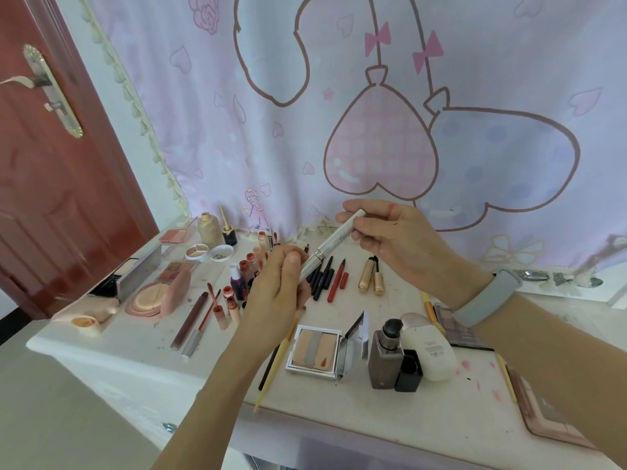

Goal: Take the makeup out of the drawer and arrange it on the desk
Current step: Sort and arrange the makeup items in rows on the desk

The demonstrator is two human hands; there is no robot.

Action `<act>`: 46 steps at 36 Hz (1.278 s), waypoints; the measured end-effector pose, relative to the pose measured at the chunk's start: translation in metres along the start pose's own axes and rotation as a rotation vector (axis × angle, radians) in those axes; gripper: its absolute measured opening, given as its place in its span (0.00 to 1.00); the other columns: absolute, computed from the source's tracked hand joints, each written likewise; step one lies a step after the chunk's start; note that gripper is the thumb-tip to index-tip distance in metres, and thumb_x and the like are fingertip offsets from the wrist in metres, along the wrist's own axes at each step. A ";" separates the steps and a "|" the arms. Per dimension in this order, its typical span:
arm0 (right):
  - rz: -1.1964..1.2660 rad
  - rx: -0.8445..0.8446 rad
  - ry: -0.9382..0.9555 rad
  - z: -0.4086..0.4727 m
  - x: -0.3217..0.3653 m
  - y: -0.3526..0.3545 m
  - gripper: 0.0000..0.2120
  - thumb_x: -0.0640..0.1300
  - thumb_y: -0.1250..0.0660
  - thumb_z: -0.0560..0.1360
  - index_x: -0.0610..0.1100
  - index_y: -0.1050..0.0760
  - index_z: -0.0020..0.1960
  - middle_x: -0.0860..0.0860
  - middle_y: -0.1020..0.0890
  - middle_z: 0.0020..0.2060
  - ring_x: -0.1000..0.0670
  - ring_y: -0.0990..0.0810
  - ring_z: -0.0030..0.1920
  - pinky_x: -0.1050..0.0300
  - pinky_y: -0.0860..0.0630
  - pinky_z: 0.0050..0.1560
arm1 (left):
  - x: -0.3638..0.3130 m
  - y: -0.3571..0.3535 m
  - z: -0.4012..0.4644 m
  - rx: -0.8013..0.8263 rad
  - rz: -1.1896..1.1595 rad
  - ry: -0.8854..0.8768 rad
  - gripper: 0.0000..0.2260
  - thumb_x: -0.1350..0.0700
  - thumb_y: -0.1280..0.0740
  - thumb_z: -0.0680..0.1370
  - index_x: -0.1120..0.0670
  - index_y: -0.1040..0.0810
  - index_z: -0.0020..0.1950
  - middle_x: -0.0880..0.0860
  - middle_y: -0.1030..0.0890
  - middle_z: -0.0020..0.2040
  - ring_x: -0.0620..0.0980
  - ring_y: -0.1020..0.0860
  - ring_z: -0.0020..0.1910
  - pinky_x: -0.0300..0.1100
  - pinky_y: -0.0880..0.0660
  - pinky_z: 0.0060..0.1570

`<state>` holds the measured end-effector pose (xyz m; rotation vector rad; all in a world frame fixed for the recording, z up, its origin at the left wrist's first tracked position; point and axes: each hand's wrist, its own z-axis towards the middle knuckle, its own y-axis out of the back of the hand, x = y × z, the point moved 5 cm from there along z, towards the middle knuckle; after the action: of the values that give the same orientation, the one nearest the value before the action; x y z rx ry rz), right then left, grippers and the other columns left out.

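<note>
Above the white desk (pixel 390 412) both hands hold one slim silver-white makeup tube (pixel 334 244), tilted up to the right. My left hand (pixel 276 293) pinches its lower end. My right hand (pixel 400 239), with a grey band on the wrist, grips its upper cap end. Makeup lies spread over the desk: dark pencils (pixel 322 276), a red pen (pixel 336 281), gold tubes (pixel 369 274), lip glosses (pixel 203 317), an open square palette (pixel 314 349), a brown foundation bottle (pixel 385 357) and a white bottle (pixel 431 351). The drawer is hidden from view.
A pink cushion compact (pixel 159 293), a blush (pixel 173 236), a beige bottle (pixel 209 228) and a silver box (pixel 139 271) sit at the left. Eyeshadow palettes (pixel 464 329) and a pink case (pixel 546 418) lie under my right forearm. A curtain hangs behind; a red door (pixel 51 164) stands left.
</note>
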<state>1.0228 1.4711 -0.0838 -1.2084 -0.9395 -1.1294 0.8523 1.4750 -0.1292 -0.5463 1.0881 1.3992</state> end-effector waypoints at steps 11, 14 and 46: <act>-0.612 0.076 -0.057 -0.001 0.003 -0.016 0.14 0.48 0.42 0.80 0.37 0.25 0.49 0.50 0.21 0.24 0.53 0.29 0.22 0.64 0.32 0.23 | -0.008 0.010 -0.011 -0.004 0.027 -0.074 0.06 0.43 0.44 0.79 0.44 0.33 0.46 0.42 0.29 0.29 0.41 0.34 0.26 0.32 0.34 0.28; -0.525 0.037 -0.024 0.003 0.011 -0.015 0.08 0.42 0.41 0.79 0.40 0.25 0.45 0.57 0.31 0.19 0.57 0.37 0.21 0.67 0.38 0.22 | -0.004 0.022 -0.013 -0.072 -0.056 -0.039 0.11 0.43 0.43 0.79 0.48 0.33 0.42 0.46 0.32 0.28 0.42 0.36 0.27 0.35 0.35 0.30; -0.767 -0.204 0.275 -0.115 -0.122 -0.108 0.05 0.44 0.39 0.78 0.55 0.31 0.49 0.59 0.28 0.30 0.58 0.27 0.31 0.66 0.34 0.32 | 0.074 0.079 -0.129 -0.169 0.190 0.241 0.10 0.59 0.40 0.79 0.43 0.34 0.47 0.43 0.19 0.37 0.44 0.26 0.33 0.35 0.31 0.32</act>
<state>0.8878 1.3756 -0.1953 -0.8166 -1.1229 -1.9826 0.7285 1.4153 -0.2277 -0.7644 1.2458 1.6319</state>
